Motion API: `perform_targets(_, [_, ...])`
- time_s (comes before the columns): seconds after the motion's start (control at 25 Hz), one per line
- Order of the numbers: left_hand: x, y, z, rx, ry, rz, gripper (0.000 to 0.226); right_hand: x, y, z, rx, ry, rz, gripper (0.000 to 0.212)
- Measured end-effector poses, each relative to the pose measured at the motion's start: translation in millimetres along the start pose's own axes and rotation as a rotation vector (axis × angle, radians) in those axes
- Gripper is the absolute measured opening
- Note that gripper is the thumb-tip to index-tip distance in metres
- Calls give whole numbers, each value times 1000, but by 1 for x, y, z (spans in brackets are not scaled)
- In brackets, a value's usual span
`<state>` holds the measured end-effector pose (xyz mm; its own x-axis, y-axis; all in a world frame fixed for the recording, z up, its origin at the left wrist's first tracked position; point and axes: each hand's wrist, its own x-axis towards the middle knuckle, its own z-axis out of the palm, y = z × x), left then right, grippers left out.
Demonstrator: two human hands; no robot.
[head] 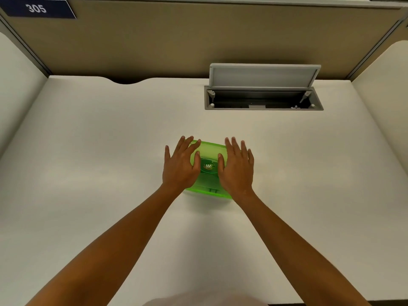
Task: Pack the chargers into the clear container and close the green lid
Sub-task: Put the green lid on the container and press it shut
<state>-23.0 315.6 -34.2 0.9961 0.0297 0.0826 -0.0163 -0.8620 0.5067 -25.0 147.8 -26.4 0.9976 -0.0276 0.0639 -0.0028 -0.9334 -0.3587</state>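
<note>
White desk (88, 151), translucent green lid (209, 151) w/ round logo, L hand (180, 166) & R hand (237, 168) flat on it, fingers spread

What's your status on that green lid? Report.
Left hand and right hand flat on green lid, pressing, no grip. Chargers not visible. Desk clear around it.

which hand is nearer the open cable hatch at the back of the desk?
Right. The right hand rests on the green lid's right side, below and slightly left of the hatch. The left hand presses the lid's left side, farther away.
</note>
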Motion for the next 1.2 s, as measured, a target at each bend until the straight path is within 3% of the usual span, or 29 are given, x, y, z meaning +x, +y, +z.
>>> perform_targets(0.08, [-5, 3, 2, -7, 40, -78, 50, -19, 1, 4, 107, -6, 110, 64])
perform_targets(0.4, [-16, 2, 3, -115, 235, -161, 39, -37, -2, 11, 98, 116, 136, 76])
perform_targets(0.72, [-17, 4, 9, 45, 236, -93, 45, -31, 1, 20, 59, 150, 97, 80])
perform_targets(0.8, [-16, 2, 8, -60, 246, -113, 43, -29, 4, 18, 132, 147, 92, 81])
perform_targets(1.0, [-24, -8, 12, -625, 409, -347, 37, -24, 12, 14, 479, 114, 85, 83])
perform_targets(1.2, [-27, -12, 11, -798, 348, -455, 35, -26, 17, 12, 616, 81, 136, 68])
